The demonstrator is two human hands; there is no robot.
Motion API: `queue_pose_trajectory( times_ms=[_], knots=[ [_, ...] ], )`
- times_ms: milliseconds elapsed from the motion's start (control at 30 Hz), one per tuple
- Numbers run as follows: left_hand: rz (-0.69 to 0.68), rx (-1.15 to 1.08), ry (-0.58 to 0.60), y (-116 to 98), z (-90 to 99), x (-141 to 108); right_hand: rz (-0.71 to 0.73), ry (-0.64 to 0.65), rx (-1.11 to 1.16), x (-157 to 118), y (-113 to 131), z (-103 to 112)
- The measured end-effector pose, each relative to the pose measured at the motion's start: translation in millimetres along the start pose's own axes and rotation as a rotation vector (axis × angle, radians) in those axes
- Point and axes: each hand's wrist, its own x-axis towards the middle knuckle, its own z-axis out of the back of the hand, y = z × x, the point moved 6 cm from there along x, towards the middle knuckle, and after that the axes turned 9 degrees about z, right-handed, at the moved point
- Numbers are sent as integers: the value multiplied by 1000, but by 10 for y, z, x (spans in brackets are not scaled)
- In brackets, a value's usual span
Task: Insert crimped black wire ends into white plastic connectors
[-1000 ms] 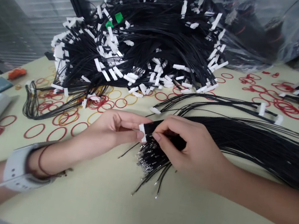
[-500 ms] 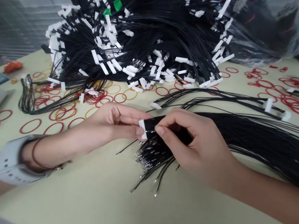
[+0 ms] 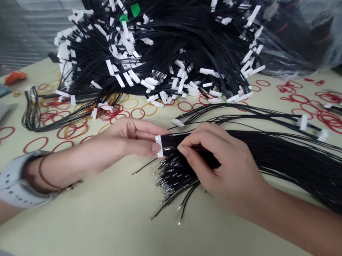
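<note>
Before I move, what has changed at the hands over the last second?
The left hand, holding the white connector, has drawn slightly left, widening the gap between connector and right hand. Nothing was visibly taken or let go, though what the right hand pinches is hard to tell. The large cable pile and loose wire ends lie as before.

The white connector (image 3: 160,144) is small, narrow and tilted, its long side going from eleven to five o'clock. Black wires (image 3: 296,170) form a thick bundle, which stretches from beside it toward three o'clock. Their silvery metal tips (image 3: 166,181) gather at five o'clock from the connector, where several wires spread loosely.
</note>
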Motion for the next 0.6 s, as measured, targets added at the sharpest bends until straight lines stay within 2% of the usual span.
queue_pose_trajectory(
  times_ms=[200, 600],
  knots=[
    [-38, 33, 35, -8, -33, -32, 1, 6, -26, 1, 21, -6],
    [-31, 25, 5, -10, -31, -23, 31, 11, -16, 6, 21, -37]
  ],
)
